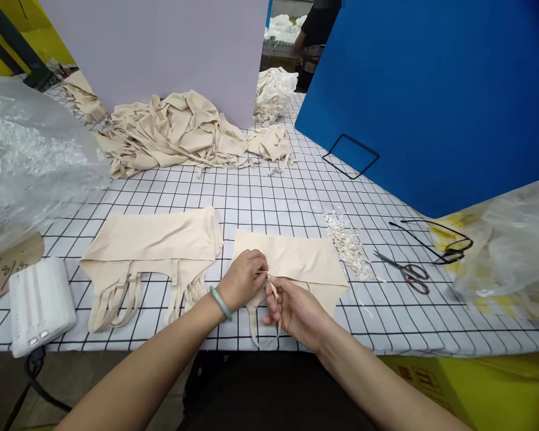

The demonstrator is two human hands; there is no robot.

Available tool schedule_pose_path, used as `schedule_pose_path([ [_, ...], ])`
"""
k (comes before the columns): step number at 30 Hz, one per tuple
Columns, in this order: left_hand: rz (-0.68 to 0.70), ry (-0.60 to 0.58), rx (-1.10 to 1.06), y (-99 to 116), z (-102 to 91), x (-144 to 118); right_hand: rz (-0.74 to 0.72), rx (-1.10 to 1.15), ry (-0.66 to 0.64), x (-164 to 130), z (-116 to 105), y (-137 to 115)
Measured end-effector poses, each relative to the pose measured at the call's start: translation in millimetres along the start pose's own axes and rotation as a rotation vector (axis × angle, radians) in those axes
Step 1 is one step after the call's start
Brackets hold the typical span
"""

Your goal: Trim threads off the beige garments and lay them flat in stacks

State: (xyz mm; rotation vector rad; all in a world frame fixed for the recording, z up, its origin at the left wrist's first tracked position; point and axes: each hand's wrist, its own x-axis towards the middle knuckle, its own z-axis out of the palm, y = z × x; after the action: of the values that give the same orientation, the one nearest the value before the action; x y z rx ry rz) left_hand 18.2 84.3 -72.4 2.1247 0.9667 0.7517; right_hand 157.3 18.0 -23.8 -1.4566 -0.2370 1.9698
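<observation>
A beige garment (303,260) lies flat on the checked table (269,197) right in front of me. My left hand (242,280), with a green bangle on the wrist, pinches a thin strip at the garment's lower edge. My right hand (296,311) grips the same strip (273,287) just below, and a strap loop (257,332) hangs under it over the table edge. To the left lies a neat stack of beige garments (155,248) with straps trailing toward me.
A heap of beige garments (175,131) lies at the back, with a white heap (273,93) beyond. Scissors (406,272), glasses (440,239) and a pile of scraps (348,242) lie right. Plastic bags (27,155) flank the table; a white device (38,302) sits left. A blue board (431,90) stands behind.
</observation>
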Motion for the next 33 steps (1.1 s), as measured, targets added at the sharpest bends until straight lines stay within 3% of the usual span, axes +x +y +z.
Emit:
schedule_pose_path([
  [6, 0.057, -0.132, 0.096, 2, -6.3, -5, -0.082, 0.021, -0.071, -44, -4, 44],
  [8, 0.058, -0.172, 0.1, 6, -11.7, -5, -0.082, 0.053, -0.041, -48, -9, 54],
  [11, 0.02, -0.249, 0.026, 11, -27.5, -2, -0.225, -0.086, 0.094, -51, -32, 57],
  [14, -0.143, -0.158, 0.033, 10, -49.3, 6, -0.424, -0.426, 0.329, -53, -73, 37],
  [17, -0.34, -0.003, 0.387, 1, -66.4, 23, -0.618, -0.808, 0.621, -48, -114, -7],
  [19, -0.447, -0.048, 0.602, -6, -71.9, 38, -0.795, -1.091, 0.719, -35, -130, -42],
  [22, -0.544, -0.22, 0.662, -11, -73.7, 61, -0.912, -1.491, 0.747, -3, -133, -85],
  [26, -0.59, -0.338, 0.596, -9, -71.9, 78, -0.705, -1.746, 0.684, 35, -117, -115],
  [30, -0.528, -0.307, 0.536, 8, -71.6, 66, -0.676, -1.718, 0.58, 29, -109, -117],
  [33, -0.42, -0.25, 0.287, 29, -82.5, 41, -0.728, -1.391, 0.506, -3, -114, -111],
])
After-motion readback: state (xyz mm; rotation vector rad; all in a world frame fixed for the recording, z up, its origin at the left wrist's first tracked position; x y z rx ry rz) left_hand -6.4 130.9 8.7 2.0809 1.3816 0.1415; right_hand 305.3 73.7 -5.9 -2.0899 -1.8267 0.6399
